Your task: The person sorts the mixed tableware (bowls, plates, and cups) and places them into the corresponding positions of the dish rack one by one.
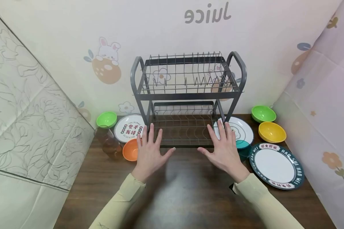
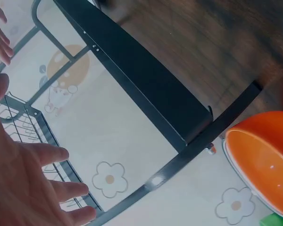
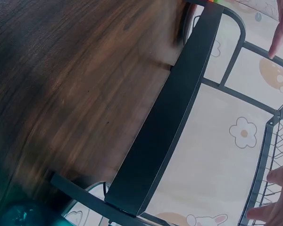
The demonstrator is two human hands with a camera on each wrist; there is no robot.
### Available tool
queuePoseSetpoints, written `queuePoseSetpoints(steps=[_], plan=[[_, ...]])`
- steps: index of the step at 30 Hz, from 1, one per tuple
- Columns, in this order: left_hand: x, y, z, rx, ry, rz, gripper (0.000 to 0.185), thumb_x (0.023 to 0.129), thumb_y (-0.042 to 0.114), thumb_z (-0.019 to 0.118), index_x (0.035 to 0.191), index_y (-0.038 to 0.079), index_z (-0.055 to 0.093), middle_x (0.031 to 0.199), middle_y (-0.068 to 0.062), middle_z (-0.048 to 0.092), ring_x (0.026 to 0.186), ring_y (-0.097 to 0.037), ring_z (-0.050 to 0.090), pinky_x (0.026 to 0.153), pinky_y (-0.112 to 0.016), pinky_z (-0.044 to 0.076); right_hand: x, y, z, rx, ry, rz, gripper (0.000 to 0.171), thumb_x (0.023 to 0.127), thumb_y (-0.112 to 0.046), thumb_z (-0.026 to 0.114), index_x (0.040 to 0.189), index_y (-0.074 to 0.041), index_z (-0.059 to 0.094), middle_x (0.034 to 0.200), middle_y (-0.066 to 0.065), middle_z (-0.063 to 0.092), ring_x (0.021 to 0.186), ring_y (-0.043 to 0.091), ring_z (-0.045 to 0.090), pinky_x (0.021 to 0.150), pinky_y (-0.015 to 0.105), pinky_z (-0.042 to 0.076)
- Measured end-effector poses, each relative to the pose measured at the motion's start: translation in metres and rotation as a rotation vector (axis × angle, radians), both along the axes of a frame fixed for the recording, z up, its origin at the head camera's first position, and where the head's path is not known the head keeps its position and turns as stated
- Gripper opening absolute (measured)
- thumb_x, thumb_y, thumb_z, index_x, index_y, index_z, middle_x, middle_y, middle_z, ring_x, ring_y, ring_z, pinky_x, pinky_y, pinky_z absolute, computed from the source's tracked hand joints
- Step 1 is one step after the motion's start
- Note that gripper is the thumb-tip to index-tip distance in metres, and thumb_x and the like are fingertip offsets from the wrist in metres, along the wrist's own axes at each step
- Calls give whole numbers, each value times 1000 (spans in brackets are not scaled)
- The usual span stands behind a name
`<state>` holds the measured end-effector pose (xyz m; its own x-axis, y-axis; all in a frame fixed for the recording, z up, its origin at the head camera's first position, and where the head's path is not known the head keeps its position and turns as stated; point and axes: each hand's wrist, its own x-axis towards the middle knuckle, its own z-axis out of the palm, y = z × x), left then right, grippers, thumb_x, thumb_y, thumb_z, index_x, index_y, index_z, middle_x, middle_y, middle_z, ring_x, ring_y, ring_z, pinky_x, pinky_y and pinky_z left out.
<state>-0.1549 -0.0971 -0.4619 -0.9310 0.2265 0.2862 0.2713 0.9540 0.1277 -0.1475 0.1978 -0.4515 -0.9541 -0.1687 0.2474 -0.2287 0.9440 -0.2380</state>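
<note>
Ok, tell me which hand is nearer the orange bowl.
Left. The left hand hovers flat just right of the orange bowl, almost beside it; the right hand is across the dish rack front, far from it.

In the head view the right hand (image 1: pixel 224 152) covers the near left part of the rabbit plate (image 1: pixel 240 128) and most of the teal cup (image 1: pixel 243 149), of which only a sliver shows. The left hand (image 1: pixel 149 153) hides part of the orange bowl (image 1: pixel 131 149) and the lower edge of the lettered plate (image 1: pixel 129 127). Both sleeves run off the bottom edge. The worktop (image 1: pixel 186 187) between the arms is smeared by a pale blur. In the left wrist view the orange bowl (image 2: pixel 264 160) is cut by the right edge, and the hand shows only in part. In the right wrist view the teal cup (image 3: pixel 19 214) is a blurred patch at the corner, and only fingertips (image 3: pixel 278 176) enter at the right.
</note>
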Motion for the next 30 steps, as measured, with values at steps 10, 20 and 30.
queuePoseSetpoints(steps=[10, 20, 30], plan=[[5, -16, -3, 185, 86, 7, 60, 90, 43, 64, 139, 8, 56, 149, -18, 44, 136, -40, 35, 110, -55, 30, -9, 0, -5, -50, 102, 163, 59, 93, -38, 66, 143, -10, 53, 156, 21, 33, 142, 43, 28, 108, 61, 32], [11, -5, -19, 319, -14, -43, 30, 94, 33, 66, 114, 11, 69, 108, -6, 70, 96, -24, 64, 79, -42, 53, 12, 38, -16, -183, 179, 50, 21, 91, -17, 68, 108, -5, 73, 124, 15, 64, 116, 35, 56, 92, 55, 48], [22, -6, -35, 492, -248, -9, 15, 96, 34, 64, 101, 21, 71, 89, 8, 68, 72, -6, 58, 68, -29, 51, 34, 81, -16, -277, 205, -122, 22, 94, -14, 65, 112, -2, 70, 102, 19, 70, 91, 36, 63, 78, 57, 50]])
